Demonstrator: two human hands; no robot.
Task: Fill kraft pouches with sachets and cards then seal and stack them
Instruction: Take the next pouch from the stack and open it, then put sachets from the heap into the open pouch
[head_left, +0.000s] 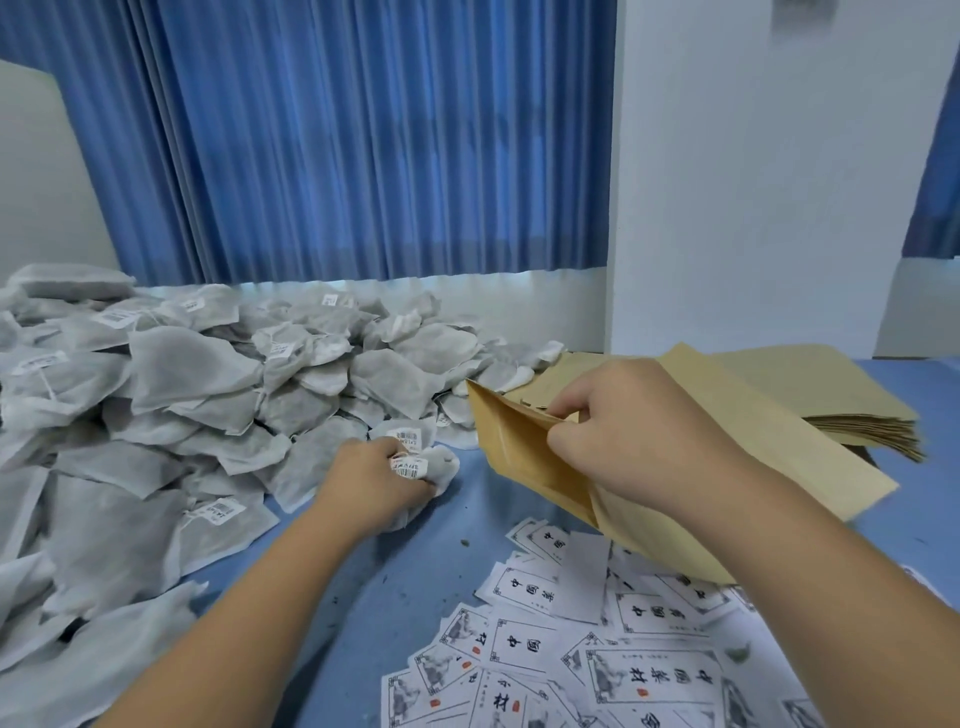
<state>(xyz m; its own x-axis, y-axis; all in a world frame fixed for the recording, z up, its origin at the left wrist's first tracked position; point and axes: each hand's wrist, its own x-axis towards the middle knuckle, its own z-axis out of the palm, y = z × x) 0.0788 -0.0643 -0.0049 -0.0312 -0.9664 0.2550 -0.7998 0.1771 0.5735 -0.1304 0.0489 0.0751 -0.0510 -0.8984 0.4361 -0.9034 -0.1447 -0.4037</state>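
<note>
The left hand (374, 478) has its fingers curled tight around a small bunch of sachets (421, 465), soft white mesh with barcode tags, low over the blue desk (405, 571). The kraft pouch (519, 452), stiff flat brown paper, lies just beside it at 3 o'clock. The right hand (628, 436) pinches its upper lip, so the mouth gapes toward 9 o'clock. Its long axis runs from 9 to 4 o'clock.

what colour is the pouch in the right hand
Plain tan kraft brown, no print showing: the pouch in the right hand, seen in the head view.
</note>
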